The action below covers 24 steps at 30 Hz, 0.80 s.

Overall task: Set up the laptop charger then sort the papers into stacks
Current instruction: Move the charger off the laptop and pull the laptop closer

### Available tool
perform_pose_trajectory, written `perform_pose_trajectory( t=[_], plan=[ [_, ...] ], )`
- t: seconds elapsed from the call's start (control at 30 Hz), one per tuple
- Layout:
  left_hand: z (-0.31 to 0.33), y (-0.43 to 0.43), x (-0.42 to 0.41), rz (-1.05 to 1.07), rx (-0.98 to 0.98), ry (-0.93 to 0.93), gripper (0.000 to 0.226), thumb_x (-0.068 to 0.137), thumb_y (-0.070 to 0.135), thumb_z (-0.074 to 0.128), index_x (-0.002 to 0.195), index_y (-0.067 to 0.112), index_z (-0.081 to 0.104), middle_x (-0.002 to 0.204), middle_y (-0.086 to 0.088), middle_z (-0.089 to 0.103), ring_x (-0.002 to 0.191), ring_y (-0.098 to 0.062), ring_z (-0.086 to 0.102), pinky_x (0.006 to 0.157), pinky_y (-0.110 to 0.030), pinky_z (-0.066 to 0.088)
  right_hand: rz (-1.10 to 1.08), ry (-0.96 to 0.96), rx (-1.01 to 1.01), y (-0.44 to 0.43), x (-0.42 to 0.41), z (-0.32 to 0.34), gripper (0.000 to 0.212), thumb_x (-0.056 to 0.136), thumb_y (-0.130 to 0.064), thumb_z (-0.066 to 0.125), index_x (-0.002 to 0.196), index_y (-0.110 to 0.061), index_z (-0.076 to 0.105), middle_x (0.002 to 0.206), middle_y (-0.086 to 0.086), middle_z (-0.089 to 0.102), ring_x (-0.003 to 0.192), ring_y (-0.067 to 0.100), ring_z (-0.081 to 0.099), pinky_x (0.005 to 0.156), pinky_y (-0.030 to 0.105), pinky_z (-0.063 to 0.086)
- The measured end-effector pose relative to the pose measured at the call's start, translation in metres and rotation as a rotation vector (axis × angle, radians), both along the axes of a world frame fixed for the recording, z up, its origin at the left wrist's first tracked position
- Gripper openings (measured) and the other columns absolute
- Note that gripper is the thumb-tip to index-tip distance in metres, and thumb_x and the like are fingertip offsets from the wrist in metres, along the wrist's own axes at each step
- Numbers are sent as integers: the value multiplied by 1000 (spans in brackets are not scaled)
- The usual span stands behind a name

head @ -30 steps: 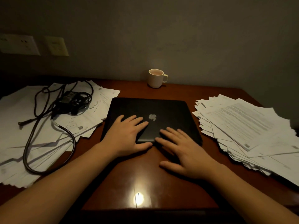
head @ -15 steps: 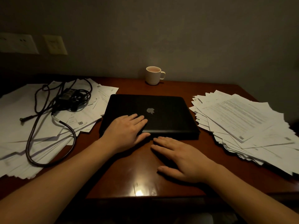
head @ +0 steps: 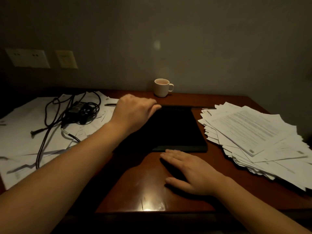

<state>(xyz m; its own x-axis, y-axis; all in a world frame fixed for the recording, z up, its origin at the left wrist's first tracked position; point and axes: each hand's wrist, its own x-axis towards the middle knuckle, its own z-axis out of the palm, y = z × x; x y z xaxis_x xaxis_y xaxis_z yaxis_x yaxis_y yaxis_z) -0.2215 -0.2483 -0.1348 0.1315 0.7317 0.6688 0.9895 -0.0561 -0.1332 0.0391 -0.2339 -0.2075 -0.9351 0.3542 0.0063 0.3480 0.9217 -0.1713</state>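
A closed black laptop (head: 177,129) lies in the middle of the wooden desk (head: 148,186). My left hand (head: 133,112) reaches over its far left corner, with the fingers curled over the laptop's back edge. My right hand (head: 190,173) lies flat on the desk, fingertips just short of the laptop's near edge. The black charger brick (head: 79,106) and its tangled cable (head: 42,146) rest on a spread of loose papers (head: 20,135) at the left. A second fanned pile of printed papers (head: 253,132) lies at the right.
A white mug (head: 161,87) stands at the back of the desk against the wall. Two wall socket plates (head: 27,57) (head: 66,59) sit on the wall at the upper left, above the charger. The room is dim.
My left hand has left the laptop's near lid and moved to its far left corner. My right hand stays flat on the desk. The view has tilted up a little.
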Motion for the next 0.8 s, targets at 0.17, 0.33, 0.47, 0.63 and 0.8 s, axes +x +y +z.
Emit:
perform_pose_trajectory(
  t=[0.17, 0.33, 0.47, 0.63, 0.8],
  plan=[
    [49, 34, -4, 102, 95, -205, 40, 99, 51, 44, 100, 27, 77, 91, 3, 76, 83, -23, 69, 76, -34, 43, -5, 27, -4, 1, -2, 3, 72, 99, -65, 38, 159, -29, 26, 163, -9, 30, 151, 2, 18, 121, 18, 14],
    [67, 63, -13, 63, 122, -415, 28, 100, 45, 53, 107, 30, 76, 104, 8, 75, 101, -17, 66, 96, -39, 40, -11, 49, -17, 1, -2, 6, 69, 99, -64, 40, 159, -31, 27, 162, -11, 31, 149, 1, 21, 113, 9, 7],
    [64, 85, -24, -27, 83, -471, 28, 102, 37, 52, 117, 26, 73, 117, 5, 72, 133, -24, 49, 119, -46, 16, -39, 97, -79, 4, -6, 11, 64, 99, -62, 42, 155, -33, 35, 157, -12, 41, 144, 0, 32, 114, 10, 18],
    [38, 72, -32, 8, 42, 49, 65, 101, 50, 32, 155, 15, 33, 161, -2, 33, 153, -29, 15, 121, -59, 3, -154, 249, -165, 21, -21, 15, 48, 101, -47, 49, 146, -30, 50, 142, -13, 57, 129, -1, 50, 103, 4, 31],
    [16, 64, -26, 192, 3, 213, 80, 96, 54, 28, 160, 10, 9, 168, -9, 4, 154, -30, -2, 120, -63, -3, -300, 344, -79, 53, -48, 6, 41, 103, -33, 48, 140, -19, 59, 138, 0, 62, 129, 15, 55, 105, 20, 38]
  ],
)
